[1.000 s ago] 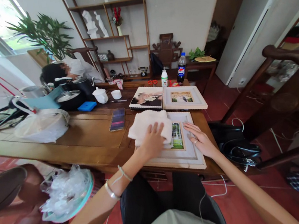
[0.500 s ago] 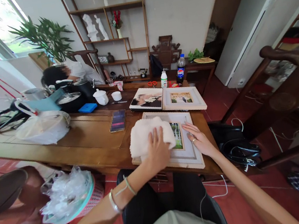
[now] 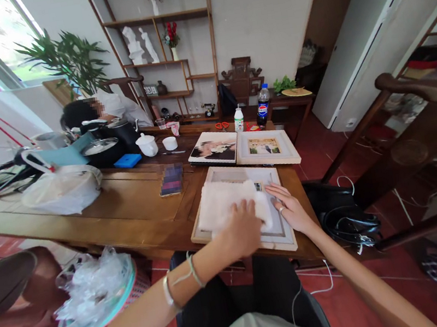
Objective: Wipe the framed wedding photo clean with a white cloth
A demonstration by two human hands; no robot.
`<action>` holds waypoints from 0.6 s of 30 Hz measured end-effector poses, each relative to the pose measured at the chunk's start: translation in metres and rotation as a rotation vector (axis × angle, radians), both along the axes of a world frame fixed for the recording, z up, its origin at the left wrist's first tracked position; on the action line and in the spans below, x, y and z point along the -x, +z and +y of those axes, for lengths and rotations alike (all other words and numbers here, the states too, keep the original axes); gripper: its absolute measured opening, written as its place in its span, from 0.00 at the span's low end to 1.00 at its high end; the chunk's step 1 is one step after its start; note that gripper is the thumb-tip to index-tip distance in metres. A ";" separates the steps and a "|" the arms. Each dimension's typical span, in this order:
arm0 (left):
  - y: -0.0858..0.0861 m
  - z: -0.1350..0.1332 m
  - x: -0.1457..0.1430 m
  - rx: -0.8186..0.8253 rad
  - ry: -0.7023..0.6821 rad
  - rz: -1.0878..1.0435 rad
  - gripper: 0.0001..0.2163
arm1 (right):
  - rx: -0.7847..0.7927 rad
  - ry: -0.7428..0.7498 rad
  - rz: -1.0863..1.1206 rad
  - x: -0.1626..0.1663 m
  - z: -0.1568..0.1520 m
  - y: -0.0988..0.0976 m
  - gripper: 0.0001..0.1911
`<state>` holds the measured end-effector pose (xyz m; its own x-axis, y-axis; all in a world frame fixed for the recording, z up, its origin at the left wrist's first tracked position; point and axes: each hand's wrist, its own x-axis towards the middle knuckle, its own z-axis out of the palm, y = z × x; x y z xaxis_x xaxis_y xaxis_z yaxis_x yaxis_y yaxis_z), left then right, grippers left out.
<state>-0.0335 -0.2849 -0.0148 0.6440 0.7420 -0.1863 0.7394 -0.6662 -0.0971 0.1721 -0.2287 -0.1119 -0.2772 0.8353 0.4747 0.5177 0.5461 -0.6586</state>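
A light-coloured picture frame [image 3: 289, 236] lies flat on the wooden table in front of me. Over its left and middle part is spread a white cloth [image 3: 219, 205], hiding most of the small picture inside. My left hand [image 3: 244, 228] presses down on the cloth with bent fingers gripping it. Along the frame's right side rests my right hand [image 3: 292, 208], fingers stretched out and holding nothing, a ring on one of them. Just behind are a second framed picture [image 3: 288, 147] and a photo panel [image 3: 220, 149], side by side.
A phone [image 3: 171, 179] lies left of the frame. Behind stand a cola bottle [image 3: 262, 105], a white bottle [image 3: 239, 120], red scissors [image 3: 221, 126] and a teapot [image 3: 146, 145]. A bagged container [image 3: 61, 191] and pots are further left. A person leans at the far end. A lined basket [image 3: 99, 298] stands below left.
My left hand has slid the cloth to the right across the frame, covering most of the picture, and its fingers are more bent. My right hand stays on the frame's right side.
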 end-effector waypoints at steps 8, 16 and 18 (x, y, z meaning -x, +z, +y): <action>0.002 -0.060 0.000 -0.015 0.036 -0.101 0.16 | 0.020 0.011 -0.029 -0.001 0.000 0.001 0.22; -0.019 0.050 -0.026 -0.244 0.228 -0.304 0.15 | -0.032 0.038 -0.023 -0.001 0.001 0.000 0.20; -0.022 0.075 -0.030 -0.282 0.067 -0.320 0.15 | -0.031 0.019 -0.027 -0.001 0.000 -0.001 0.20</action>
